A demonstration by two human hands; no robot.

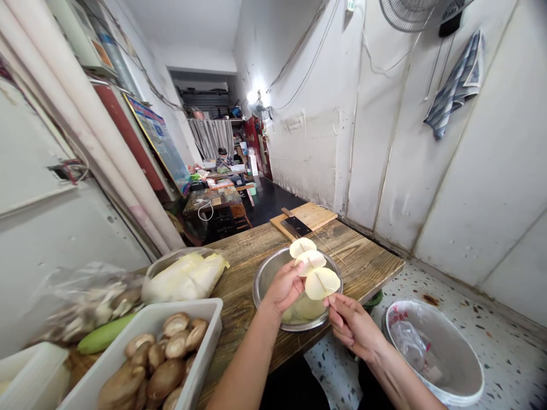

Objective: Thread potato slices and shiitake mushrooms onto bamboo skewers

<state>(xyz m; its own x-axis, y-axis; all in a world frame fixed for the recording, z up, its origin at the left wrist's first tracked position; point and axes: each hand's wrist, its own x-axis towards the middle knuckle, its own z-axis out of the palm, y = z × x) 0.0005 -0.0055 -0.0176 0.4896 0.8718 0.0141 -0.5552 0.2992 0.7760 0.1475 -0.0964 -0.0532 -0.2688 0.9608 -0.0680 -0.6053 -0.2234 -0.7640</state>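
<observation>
Three thin, pale yellow slices, which look like potato (322, 283), are threaded in a row on a thin wooden skewer (328, 294). My left hand (285, 289) pinches the middle slice between thumb and fingers. With closed fingers my right hand (352, 326) grips the skewer's near end, just below the nearest slice. Both hands are over a round metal bowl (257, 287), in which more pale slices (308, 307) lie, partly hidden by the hands. Behind the bowl, loose skewers (331, 249) lie on the wooden table (239, 250).
A cleaver (296, 224) rests on a cutting board (318, 215) at the table's far end. To the left are a white tray (217, 319) of shiitake mushrooms, a bagged cabbage (188, 278) and a green vegetable (105, 335). A lined bucket (468, 347) stands right; a person (223, 161) sits far back.
</observation>
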